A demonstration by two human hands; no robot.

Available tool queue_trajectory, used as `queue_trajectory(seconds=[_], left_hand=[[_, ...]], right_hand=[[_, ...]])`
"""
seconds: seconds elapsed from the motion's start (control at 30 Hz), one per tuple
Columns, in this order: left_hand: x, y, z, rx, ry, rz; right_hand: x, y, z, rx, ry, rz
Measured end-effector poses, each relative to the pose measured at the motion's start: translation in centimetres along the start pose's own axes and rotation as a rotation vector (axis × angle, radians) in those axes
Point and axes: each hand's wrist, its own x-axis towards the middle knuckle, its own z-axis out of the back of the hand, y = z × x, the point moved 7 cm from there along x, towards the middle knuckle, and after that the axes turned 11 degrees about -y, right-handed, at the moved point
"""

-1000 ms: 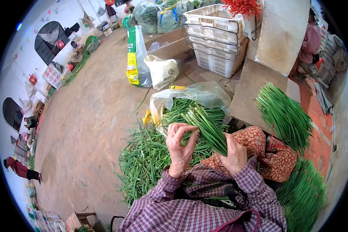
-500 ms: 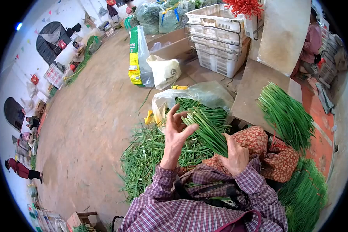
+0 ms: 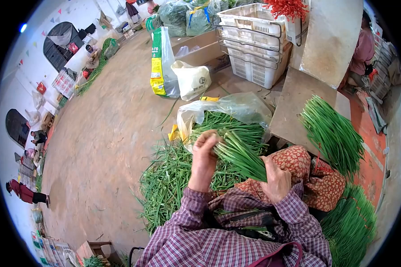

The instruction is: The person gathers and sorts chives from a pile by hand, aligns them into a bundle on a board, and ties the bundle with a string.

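- Head view, and from where I stand the seated person in the checked shirt (image 3: pixel 227 240) has a bunch of green stalks (image 3: pixel 243 158) held above the lap, pale ends pointing up and to the left.
- That bunch is gripped low, around its greener part, by the right hand (image 3: pixel 277 181), thumb along the near side and the other fingers wrapped out of sight.
- Up at the pale ends is the left hand (image 3: pixel 203 155), fingers bent in toward the thumb; the tips are blurred, so I can't tell whether they pinch a stalk or merely touch the bunch.
- Just beneath, a patterned red cloth (image 3: pixel 289 162) covers the knee.
- Beyond the bunch lies an open clear plastic bag (image 3: pixel 243 104) with more long greens (image 3: pixel 227 122) in it, and a loose heap of cut leaves (image 3: pixel 165 189) spreads over the floor (image 3: pixel 93 133) to the left.
- Over on the right, a thick bundle (image 3: pixel 332 133) lies partly on a brown board (image 3: pixel 294 107); nearer the person's side sit more greens with red ties (image 3: pixel 349 224).
- Farther off I see a white cloth bag (image 3: pixel 190 81) next to a green and yellow sack (image 3: pixel 158 66), then stacked white crates (image 3: pixel 251 66) with bright red strands (image 3: pixel 287 8) near their top.
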Motion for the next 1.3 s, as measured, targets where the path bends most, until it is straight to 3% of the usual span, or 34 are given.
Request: queue_trajectory(seconds=[0.1,0.23,0.3,0.4,0.47,0.6,1.03,1.2,1.3], left_hand=[[2.3,-2.9,2.7,-0.137,0.033,-0.111],[2.8,-4.9,5.2,0.196,-0.048,-0.216],[1.2,-5.3,3.6,0.506,-0.028,-0.314],[-1.7,-4.2,-1.2,0.578,0.233,-0.235],[-2.5,-3.0,-2.9,0.617,0.265,-0.19],[-1.5,-1.3,-2.6,0.586,0.23,-0.098],[-1.1,-2.9,-1.3,0.516,0.07,-0.312],[3.6,-5.7,5.9,0.353,-0.122,-0.333],[4.2,-5.6,7.9,0.462,-0.045,-0.314]], right_hand=[[-0.6,-0.8,0.3,-0.015,-0.028,-0.018],[-0.3,-0.7,1.1,-0.04,-0.063,-0.007],[-0.2,-0.5,0.9,-0.041,-0.079,0.016],[-0.1,0.0,0.7,-0.051,-0.094,0.06],[-0.1,0.3,0.7,-0.061,-0.099,0.077],[-0.1,0.0,1.0,-0.083,-0.113,0.079],[-0.8,-0.4,0.3,-0.082,-0.002,0.066],[-1.1,-1.4,0.8,-0.069,-0.01,0.046],[-1.1,-1.7,1.1,-0.083,-0.015,0.023]])
